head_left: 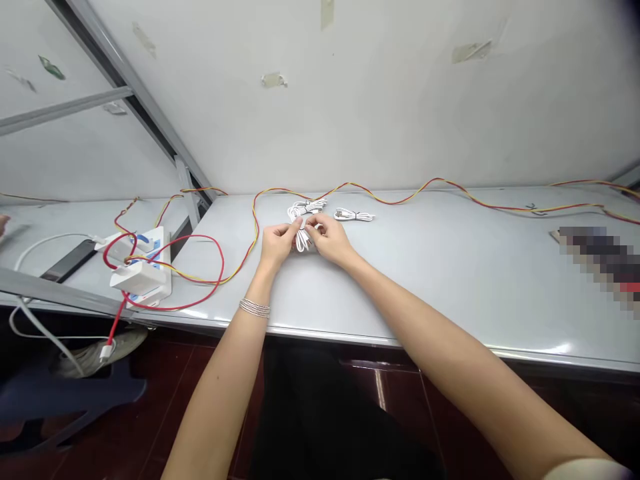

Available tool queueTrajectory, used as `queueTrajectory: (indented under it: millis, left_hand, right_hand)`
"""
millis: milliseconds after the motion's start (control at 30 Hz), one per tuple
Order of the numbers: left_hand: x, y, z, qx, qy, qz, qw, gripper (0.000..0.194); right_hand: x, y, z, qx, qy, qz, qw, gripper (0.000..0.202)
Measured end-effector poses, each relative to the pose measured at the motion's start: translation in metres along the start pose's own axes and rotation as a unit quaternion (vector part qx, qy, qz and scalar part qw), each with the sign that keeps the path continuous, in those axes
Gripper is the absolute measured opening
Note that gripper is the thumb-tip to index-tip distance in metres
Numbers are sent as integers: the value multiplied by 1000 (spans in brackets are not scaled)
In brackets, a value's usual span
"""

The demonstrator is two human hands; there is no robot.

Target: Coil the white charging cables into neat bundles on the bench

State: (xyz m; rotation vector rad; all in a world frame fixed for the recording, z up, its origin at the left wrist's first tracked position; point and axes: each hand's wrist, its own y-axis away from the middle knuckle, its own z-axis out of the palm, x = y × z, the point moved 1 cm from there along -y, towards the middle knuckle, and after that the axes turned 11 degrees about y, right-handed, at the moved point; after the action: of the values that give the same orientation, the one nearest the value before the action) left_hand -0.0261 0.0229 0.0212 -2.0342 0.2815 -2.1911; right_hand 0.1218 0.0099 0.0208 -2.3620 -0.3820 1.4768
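Between my two hands is a folded white cable, bundled up with what looks like a dark tie around its middle. My left hand pinches it from the left, and my right hand grips it from the right with bent fingers. Just behind my fingers lies another coiled white cable on the grey tabletop. A third white cable, bound with a black tie, rests flat to the right of it. My fingers partly cover the tie on the held cable.
A white power strip with chargers and a looping red cable sits at the left. Red-and-yellow wire runs along the back wall. Beyond the metal frame lies a dark phone. A blurred-out object is at the right.
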Motion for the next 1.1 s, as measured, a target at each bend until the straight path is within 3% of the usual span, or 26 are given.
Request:
queueTrajectory:
  millis: [200, 367, 533, 733, 933, 1100]
  left_hand:
    - [-3, -3, 1, -43, 79, -23, 996, 42]
    - [-5, -4, 1, -61, 136, -44, 988, 53]
    - [-4, -3, 0, -25, 151, -50, 987, 68]
    - [0, -2, -1, -45, 151, -51, 986, 38]
    - [-5, -3, -1, -77, 131, -44, 987, 61]
    - [-7, -4, -3, -39, 54, -17, 998, 29]
  right_hand:
    - [3, -1, 0, 17, -9, 26, 999, 11]
    - [7, -1, 1, 13, -57, 75, 995, 17]
    - [5, -1, 1, 14, -45, 42, 998, 14]
    - [1, 0, -3, 12, -37, 45, 998, 13]
    - [4, -1, -3, 5, -69, 69, 995, 16]
    - [7, -2, 0, 2, -55, 49, 997, 15]
